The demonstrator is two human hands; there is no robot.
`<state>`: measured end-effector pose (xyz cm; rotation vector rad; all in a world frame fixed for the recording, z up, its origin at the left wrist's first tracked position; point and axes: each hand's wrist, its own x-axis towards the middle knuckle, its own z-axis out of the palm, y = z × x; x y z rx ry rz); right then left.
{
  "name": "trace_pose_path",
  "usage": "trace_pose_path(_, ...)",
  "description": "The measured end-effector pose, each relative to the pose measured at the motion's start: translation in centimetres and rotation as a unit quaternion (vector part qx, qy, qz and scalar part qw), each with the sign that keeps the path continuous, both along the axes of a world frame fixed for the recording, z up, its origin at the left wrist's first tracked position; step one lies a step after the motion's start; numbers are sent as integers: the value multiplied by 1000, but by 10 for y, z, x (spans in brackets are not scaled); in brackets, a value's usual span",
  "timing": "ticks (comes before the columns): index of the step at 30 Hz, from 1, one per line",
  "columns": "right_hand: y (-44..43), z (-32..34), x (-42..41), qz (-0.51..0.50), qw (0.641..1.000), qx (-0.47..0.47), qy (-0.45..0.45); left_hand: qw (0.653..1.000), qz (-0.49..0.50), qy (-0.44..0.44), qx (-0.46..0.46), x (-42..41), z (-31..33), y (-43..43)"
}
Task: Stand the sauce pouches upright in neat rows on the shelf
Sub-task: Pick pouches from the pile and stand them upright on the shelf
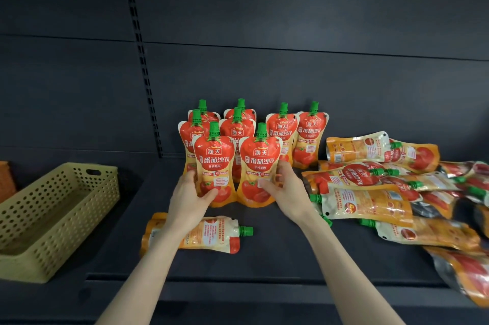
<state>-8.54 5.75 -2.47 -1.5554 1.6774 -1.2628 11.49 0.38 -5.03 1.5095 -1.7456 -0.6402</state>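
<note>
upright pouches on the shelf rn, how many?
8. Front-left pouch in left hand, front-right pouch in right hand; four behind them in two rows; two further right. More may be hidden behind.

A shop: dark slotted-upright shelving (pixel 140 60) stocked with many identical branded sauce pouches (pixel 260 166).

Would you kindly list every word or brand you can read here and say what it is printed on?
"海天": on the red badge of the front left pouch and the front right pouch.
"番茄沙司": large white characters just below that badge on both.
Small print on these, and all print on the lying pouches: too blurred to read.
</note>
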Motion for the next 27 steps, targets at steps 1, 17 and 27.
trace_pose_path(1, 4, 1, -1, -11, 1000, -8, 8, 1000, 14, -8, -19, 2, -1, 3)
trace_pose_path(17, 55, 5, -118, -107, 987, -48, 112, 987, -125, 45, -94, -132, -4, 83)
trace_pose_path(27, 36, -3, -250, -67, 946, 93, 302, 985, -140, -100, -32, -256, 2, 42)
